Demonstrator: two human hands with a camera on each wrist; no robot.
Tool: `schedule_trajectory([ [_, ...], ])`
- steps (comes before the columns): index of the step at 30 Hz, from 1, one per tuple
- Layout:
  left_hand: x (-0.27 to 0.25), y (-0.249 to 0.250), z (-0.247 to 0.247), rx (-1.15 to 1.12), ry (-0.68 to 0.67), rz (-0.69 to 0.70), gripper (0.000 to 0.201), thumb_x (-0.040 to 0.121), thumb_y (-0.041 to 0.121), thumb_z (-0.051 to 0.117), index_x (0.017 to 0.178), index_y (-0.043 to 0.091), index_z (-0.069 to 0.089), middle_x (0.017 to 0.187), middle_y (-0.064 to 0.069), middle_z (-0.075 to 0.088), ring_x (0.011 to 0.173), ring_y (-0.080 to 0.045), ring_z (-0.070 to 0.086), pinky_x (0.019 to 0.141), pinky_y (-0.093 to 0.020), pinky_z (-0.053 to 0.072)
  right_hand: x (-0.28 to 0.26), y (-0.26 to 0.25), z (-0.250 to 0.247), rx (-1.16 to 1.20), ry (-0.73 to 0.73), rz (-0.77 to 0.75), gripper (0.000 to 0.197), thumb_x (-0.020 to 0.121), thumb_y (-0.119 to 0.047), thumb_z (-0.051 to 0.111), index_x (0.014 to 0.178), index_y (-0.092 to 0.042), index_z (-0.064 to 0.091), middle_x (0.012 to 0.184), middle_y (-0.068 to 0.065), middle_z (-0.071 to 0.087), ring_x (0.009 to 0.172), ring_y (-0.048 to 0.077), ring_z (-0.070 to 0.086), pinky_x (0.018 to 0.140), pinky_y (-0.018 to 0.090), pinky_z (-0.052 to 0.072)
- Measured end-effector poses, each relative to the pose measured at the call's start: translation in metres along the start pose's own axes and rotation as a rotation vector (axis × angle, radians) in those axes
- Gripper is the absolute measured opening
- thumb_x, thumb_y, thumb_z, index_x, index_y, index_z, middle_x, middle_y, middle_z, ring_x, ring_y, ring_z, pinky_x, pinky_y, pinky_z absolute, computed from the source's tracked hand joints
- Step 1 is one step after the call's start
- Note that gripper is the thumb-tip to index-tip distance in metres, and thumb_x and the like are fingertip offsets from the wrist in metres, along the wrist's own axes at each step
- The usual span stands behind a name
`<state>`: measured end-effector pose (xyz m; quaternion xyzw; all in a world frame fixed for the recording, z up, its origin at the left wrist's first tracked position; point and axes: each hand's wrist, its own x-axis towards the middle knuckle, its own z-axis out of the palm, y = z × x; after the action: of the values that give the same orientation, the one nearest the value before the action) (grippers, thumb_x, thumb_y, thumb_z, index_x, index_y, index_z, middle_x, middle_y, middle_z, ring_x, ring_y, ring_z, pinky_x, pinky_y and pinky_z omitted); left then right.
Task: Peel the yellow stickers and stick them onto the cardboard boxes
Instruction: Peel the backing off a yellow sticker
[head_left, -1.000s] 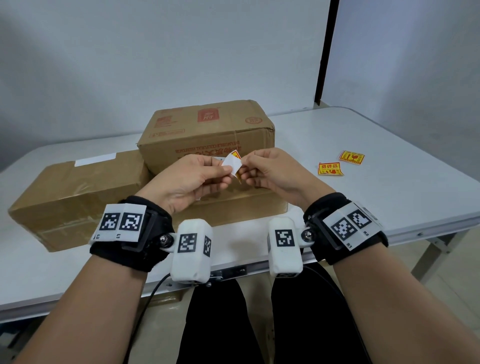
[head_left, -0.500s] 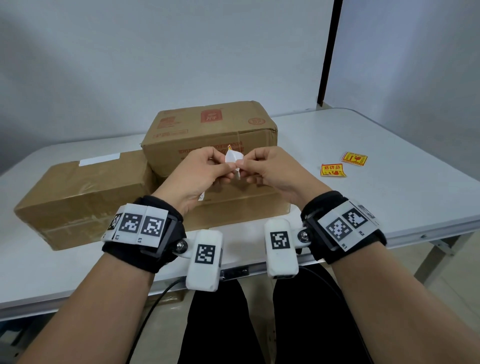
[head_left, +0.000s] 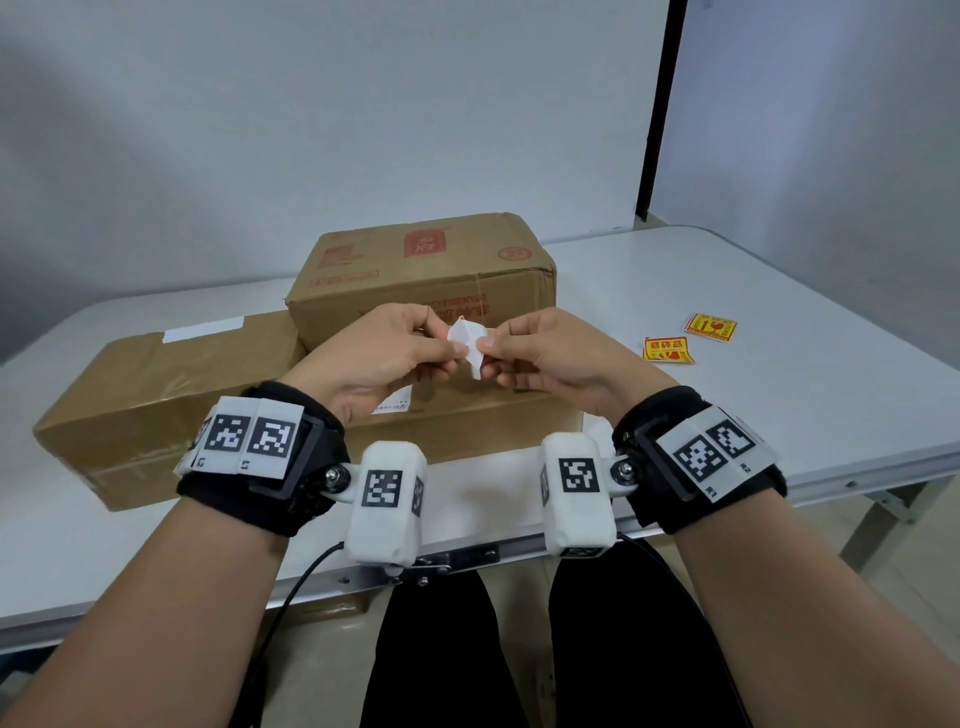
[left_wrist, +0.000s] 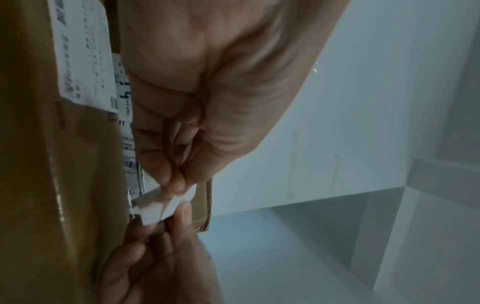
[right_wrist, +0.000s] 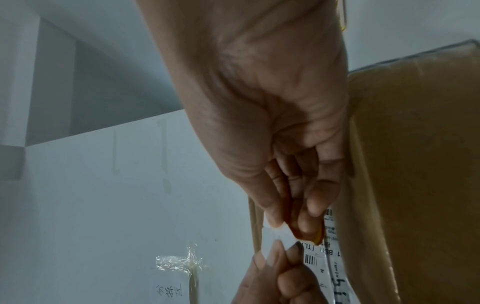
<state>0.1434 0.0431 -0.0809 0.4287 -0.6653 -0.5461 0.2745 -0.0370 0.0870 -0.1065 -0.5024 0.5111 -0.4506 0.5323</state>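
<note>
Both hands are up in front of the boxes, working one sticker (head_left: 467, 343) between them. The left hand (head_left: 379, 353) has its grip pinched on the left edge of the white backing, thumb and fingers curled tight onto it. The right hand (head_left: 545, 353) is pinched on the right edge the same way, and from the right wrist view you can see a bit of yellow-orange right at its fingertips (right_wrist: 306, 226), so that looks like the printed face of the sticker. From the head view it mostly shows white, folded into a little peak between the two grips, held in the air just above the low front box (head_left: 467, 426).

That front box has a white shipping label (head_left: 392, 408) on top, partly hidden under the left hand. Behind it sits the taller printed box (head_left: 421, 270) with red markings, and a long plain box (head_left: 156, 395) lies off to the left, touching the others. Two more yellow stickers (head_left: 667, 349) (head_left: 710, 327) lie flat on the white worktop (head_left: 779, 389) over on the right, near each other and well apart from the boxes.
</note>
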Motion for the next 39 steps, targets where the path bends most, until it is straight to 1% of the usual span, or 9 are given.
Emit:
schedule_trajectory([
  [2,0.001,-0.001,-0.002,-0.038,-0.023,-0.017,0.020,0.084,-0.001,0.068,0.071,0.009,0.057,0.067,-0.008,0.065,0.058,-0.012,0.058,0.062,-0.021,0.050,0.001,0.001,0.000,0.021,-0.007,0.007,0.016,0.091,-0.011,0.064,0.076,-0.009,0.068,0.071,0.007,0.068,0.061,0.007,0.062,0.066,0.018,0.053],
  [5,0.002,-0.003,0.000,-0.135,-0.006,-0.021,0.016,0.087,0.000,0.065,0.075,0.009,0.057,0.066,-0.005,0.066,0.056,-0.007,0.058,0.058,-0.014,0.053,0.002,0.001,0.002,0.029,0.038,-0.012,0.013,0.090,-0.013,0.065,0.079,-0.008,0.070,0.076,0.009,0.069,0.070,0.013,0.061,0.076,0.025,0.050],
  [7,0.001,-0.004,0.004,-0.180,-0.003,-0.029,0.010,0.090,0.006,0.063,0.080,0.008,0.062,0.068,-0.003,0.068,0.056,-0.005,0.059,0.058,-0.013,0.054,0.002,0.002,0.002,0.022,0.092,-0.033,0.013,0.090,-0.016,0.065,0.082,-0.007,0.069,0.075,0.008,0.068,0.076,0.018,0.059,0.081,0.031,0.047],
  [11,0.001,-0.008,0.011,-0.108,0.011,-0.040,0.016,0.086,0.022,0.069,0.081,0.007,0.070,0.068,0.000,0.068,0.055,-0.003,0.058,0.055,-0.012,0.052,0.002,0.003,0.004,0.010,0.139,-0.062,0.014,0.090,-0.017,0.066,0.078,-0.011,0.067,0.074,0.006,0.068,0.082,0.022,0.058,0.083,0.033,0.045],
  [18,0.002,-0.007,0.011,-0.013,0.035,-0.046,0.018,0.081,0.017,0.075,0.066,0.013,0.068,0.066,-0.002,0.065,0.051,-0.006,0.052,0.054,-0.020,0.045,0.001,0.001,0.005,-0.032,0.099,-0.060,0.016,0.092,-0.018,0.064,0.078,-0.012,0.068,0.077,0.008,0.069,0.080,0.022,0.059,0.082,0.035,0.044],
  [23,0.000,-0.003,0.007,-0.047,-0.032,-0.070,0.014,0.083,0.011,0.072,0.069,0.011,0.069,0.068,-0.002,0.066,0.051,-0.004,0.054,0.049,-0.012,0.048,0.000,0.000,0.003,0.014,0.038,-0.028,0.017,0.094,-0.014,0.060,0.077,-0.010,0.064,0.073,0.007,0.067,0.070,0.016,0.059,0.072,0.027,0.046],
  [26,0.000,-0.001,0.004,-0.064,-0.055,-0.096,0.007,0.083,0.008,0.071,0.077,0.007,0.069,0.069,-0.002,0.066,0.051,-0.003,0.054,0.049,-0.011,0.049,-0.001,0.000,0.002,0.034,0.023,-0.014,0.015,0.094,-0.012,0.060,0.079,-0.009,0.063,0.070,0.005,0.066,0.066,0.013,0.059,0.069,0.024,0.048],
  [32,-0.002,-0.001,-0.002,-0.082,-0.108,-0.146,0.007,0.084,0.008,0.070,0.077,0.008,0.070,0.066,-0.001,0.066,0.052,-0.004,0.054,0.049,-0.012,0.048,-0.003,-0.002,-0.003,0.062,-0.035,0.029,0.018,0.093,-0.008,0.059,0.076,-0.005,0.065,0.068,0.005,0.065,0.062,0.010,0.061,0.060,0.018,0.053],
  [39,-0.004,-0.004,-0.002,-0.191,-0.070,-0.141,0.007,0.087,0.009,0.066,0.081,0.007,0.069,0.068,-0.003,0.066,0.053,-0.005,0.057,0.052,-0.014,0.053,-0.001,0.000,-0.003,0.101,-0.007,0.019,0.015,0.093,-0.009,0.060,0.080,-0.006,0.067,0.070,0.006,0.067,0.063,0.011,0.062,0.064,0.019,0.054],
])
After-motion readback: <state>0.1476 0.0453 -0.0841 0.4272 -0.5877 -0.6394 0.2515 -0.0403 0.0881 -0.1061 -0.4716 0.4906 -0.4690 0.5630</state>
